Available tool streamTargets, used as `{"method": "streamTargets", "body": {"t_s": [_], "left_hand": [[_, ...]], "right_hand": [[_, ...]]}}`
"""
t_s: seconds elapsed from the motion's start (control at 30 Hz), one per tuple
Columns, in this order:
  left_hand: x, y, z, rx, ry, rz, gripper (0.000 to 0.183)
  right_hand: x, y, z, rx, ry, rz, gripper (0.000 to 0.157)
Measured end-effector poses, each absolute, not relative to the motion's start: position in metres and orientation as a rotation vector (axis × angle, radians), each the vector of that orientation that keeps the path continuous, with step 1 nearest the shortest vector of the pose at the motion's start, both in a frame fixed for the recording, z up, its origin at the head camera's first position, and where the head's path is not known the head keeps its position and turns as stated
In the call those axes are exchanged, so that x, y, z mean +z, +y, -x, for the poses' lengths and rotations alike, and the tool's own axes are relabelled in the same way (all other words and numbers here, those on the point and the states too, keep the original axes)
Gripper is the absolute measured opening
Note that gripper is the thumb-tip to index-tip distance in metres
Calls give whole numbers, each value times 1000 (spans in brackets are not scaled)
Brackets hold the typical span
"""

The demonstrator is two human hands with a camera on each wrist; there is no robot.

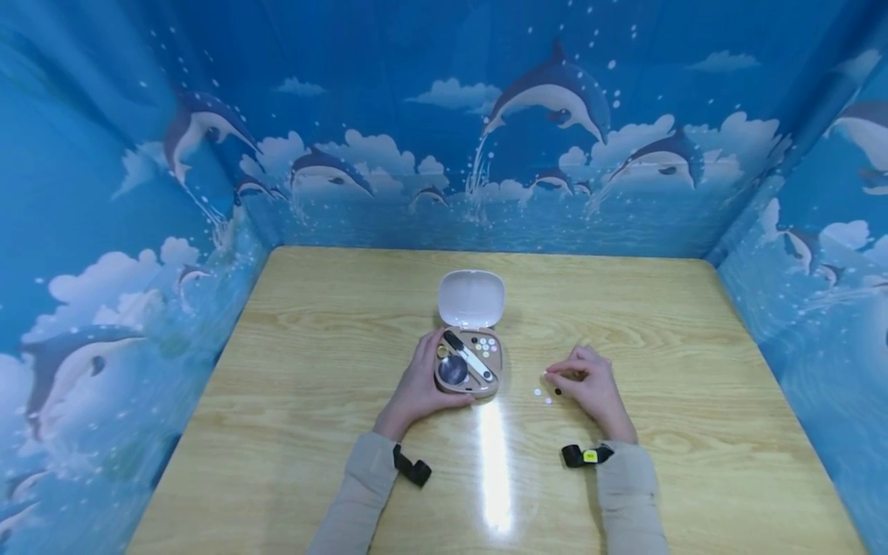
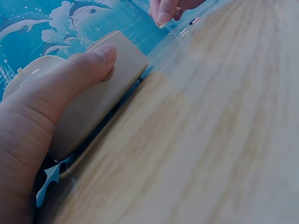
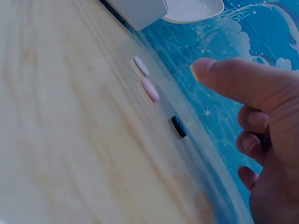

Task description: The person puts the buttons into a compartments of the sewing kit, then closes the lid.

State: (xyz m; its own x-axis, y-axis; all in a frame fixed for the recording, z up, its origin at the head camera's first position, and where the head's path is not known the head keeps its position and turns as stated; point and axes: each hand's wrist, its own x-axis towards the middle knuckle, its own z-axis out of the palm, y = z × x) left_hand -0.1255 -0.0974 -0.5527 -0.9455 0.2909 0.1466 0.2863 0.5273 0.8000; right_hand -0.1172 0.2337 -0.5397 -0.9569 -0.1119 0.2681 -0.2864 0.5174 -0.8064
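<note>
The left hand (image 1: 421, 385) gripped the box (image 1: 499, 370) at its left side, thumb laid along the front wall, fingers round the far side; the box stood on the table (image 1: 312, 370), in front of the person and left of the right hand (image 1: 590, 383), its lid (image 1: 472, 298) raised at the back; inside, a black-and-white tool (image 1: 477, 366) lay aslant, with a dark disc (image 1: 453, 371) and a small gold piece (image 1: 442, 351) to its left and several small buttons (image 1: 483, 341), mostly pale, in the compartment to its right.

The right hand was over the table, well apart from the box, thumb and forefinger brought close at the tips, the other fingers curled; a pale spot showed at the tips, but whether it was a nail or a held button I could not tell; near those fingertips lay a white button (image 1: 537, 392), a pink button (image 1: 549, 401) and a black button (image 1: 558, 391), apart from one another; a dolphin-printed curtain (image 1: 388, 46) hung behind the table.
</note>
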Motion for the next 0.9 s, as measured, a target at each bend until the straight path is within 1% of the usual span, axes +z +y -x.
{"method": "streamTargets", "body": {"t_s": [0.3, 0.9], "left_hand": [[-552, -97, 126, 1428, 2740, -504, 135], [-552, -97, 126, 1425, 2741, -505, 135]], "right_hand": [[-528, 227, 122, 1424, -2527, -379, 17], [-512, 209, 140, 1362, -2506, -477, 13]]}}
